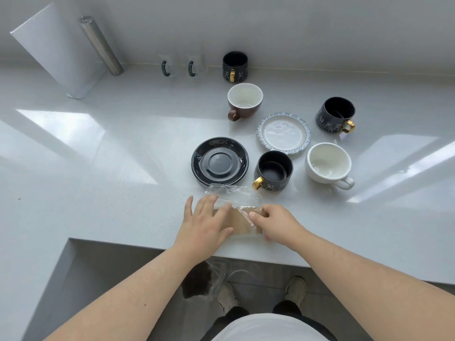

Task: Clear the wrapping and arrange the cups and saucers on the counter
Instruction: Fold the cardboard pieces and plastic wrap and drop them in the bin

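The left hand [205, 221] is laid flat, fingers spread wide, on the left part of a tan wrapped item [246, 221] at the near edge of the bench [110, 168], pinning it rather than gripping it. The right hand [273, 223] is closed in a pinch on the clear plastic wrapping [234, 193] at the item's right end, and a loose flap of that film is seen bunched just behind the item. What lies inside cannot be told (flat and brownish is all that shows).

Toward the middle and the right of the bench, the unwrapped pieces are spread: a black saucer [219, 161], a blue-rimmed saucer [284, 133], three dark cups with gold handles [275, 171] [336, 114] [235, 66], a brown cup [245, 99] and a white cup [328, 163]. None is set on a saucer yet.

The unwrapping step is judged to be in hand, with arranging still ahead. The next move probably calls for the film to be peeled off while the item is held down, with care taken so close to the bench's near edge.
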